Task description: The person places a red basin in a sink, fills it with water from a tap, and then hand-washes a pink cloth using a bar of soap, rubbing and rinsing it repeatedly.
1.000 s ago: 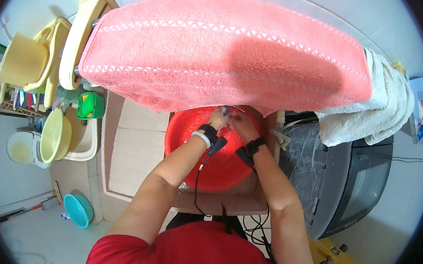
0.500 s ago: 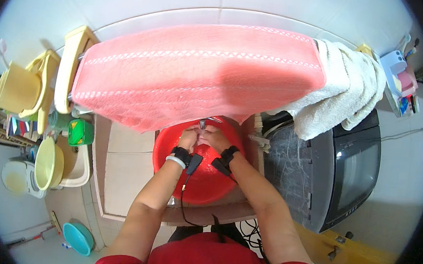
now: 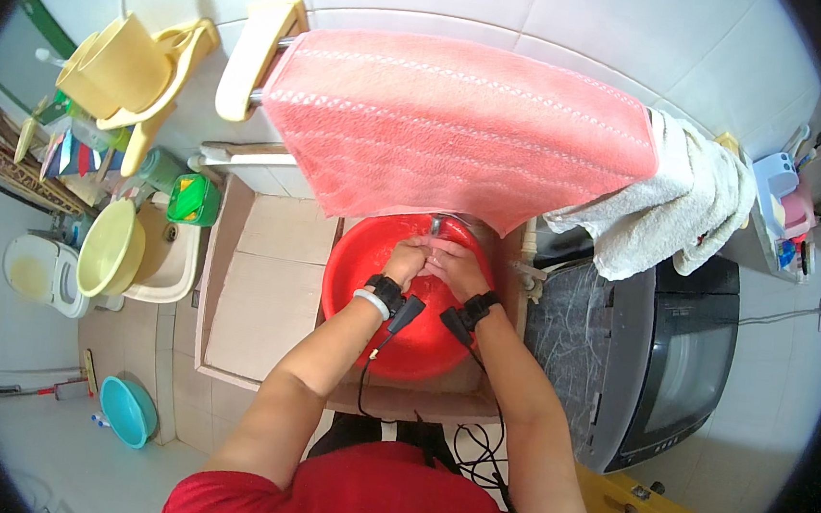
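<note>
Below the metal faucet [image 3: 435, 226], my left hand [image 3: 404, 260] and my right hand [image 3: 458, 265] meet over a red basin [image 3: 408, 353]. Both hands are closed, fingers curled in and touching each other; whatever lies between them, if anything, is hidden. A black band [image 3: 384, 289] and a white bracelet circle my left wrist, and another black band [image 3: 480, 309] is on my right. The basin stands in a tiled sink [image 3: 266, 313].
A pink towel [image 3: 469, 126] and a white towel [image 3: 670, 200] hang over the sink from a rail. To the right stands a dark washing machine [image 3: 614, 359]. At the left are a yellow basin [image 3: 110, 252], a green container [image 3: 193, 200] and a blue basin [image 3: 128, 412].
The view has shifted, so the sink and towels sit further right in it. My hands stay together beneath the faucet, with only a slight change of pose.
</note>
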Tool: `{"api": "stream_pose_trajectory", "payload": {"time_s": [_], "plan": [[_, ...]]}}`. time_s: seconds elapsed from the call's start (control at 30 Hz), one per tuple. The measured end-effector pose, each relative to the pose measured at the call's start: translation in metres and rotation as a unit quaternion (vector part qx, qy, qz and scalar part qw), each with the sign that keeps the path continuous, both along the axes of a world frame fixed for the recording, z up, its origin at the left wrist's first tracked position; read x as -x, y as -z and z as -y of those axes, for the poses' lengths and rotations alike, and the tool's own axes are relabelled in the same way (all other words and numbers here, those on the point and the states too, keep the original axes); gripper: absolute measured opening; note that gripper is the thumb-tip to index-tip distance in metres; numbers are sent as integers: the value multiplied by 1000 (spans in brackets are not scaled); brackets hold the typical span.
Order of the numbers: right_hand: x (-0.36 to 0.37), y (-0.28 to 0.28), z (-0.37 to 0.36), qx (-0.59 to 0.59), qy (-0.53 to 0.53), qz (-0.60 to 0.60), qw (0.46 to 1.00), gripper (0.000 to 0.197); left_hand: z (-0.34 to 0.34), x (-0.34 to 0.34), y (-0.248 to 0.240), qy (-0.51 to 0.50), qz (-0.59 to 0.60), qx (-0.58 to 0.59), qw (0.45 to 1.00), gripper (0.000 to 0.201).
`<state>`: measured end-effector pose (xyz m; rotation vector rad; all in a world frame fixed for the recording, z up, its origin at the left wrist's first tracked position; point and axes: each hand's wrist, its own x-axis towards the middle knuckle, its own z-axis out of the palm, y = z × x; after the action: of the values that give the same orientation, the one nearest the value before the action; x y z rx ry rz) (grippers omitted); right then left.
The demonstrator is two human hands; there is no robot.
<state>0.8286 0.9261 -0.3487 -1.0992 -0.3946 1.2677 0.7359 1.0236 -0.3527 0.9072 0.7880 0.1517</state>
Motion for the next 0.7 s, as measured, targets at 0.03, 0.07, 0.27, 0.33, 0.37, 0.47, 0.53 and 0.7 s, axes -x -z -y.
{"api": "stream_pose_trajectory", "payload": {"time_s": [0.03, 0.07, 0.27, 0.33, 0.37, 0.47, 0.53, 0.7], "plan": [[5, -10, 2, 8, 14, -17, 1000, 28, 2, 5, -7, -4, 1, -2, 1000, 19], [10, -16, 3, 17, 28, -34, 999, 30, 5, 11, -15, 2, 10, 0, 1000, 19], [19, -47, 13, 75, 27, 28, 996, 26, 3, 38, -34, -8, 9, -56, 998, 21], [-6, -29, 28, 9, 32, 226, 974, 25, 3, 40, -58, -28, -11, -73, 997, 24], [-9, -36, 30, -58, 26, 409, 910, 23, -4, 47, -62, -41, -3, -87, 995, 26], [-5, -101, 42, 16, 188, 84, 978, 28, -22, 72, -94, -81, 5, -117, 990, 27], [-12, -134, 46, 61, 266, 127, 954, 32, -37, 84, -113, -126, 5, -172, 977, 27], [-27, -220, 66, -28, 374, 248, 893, 48, -63, 104, -190, -236, 83, -270, 930, 50]]}}
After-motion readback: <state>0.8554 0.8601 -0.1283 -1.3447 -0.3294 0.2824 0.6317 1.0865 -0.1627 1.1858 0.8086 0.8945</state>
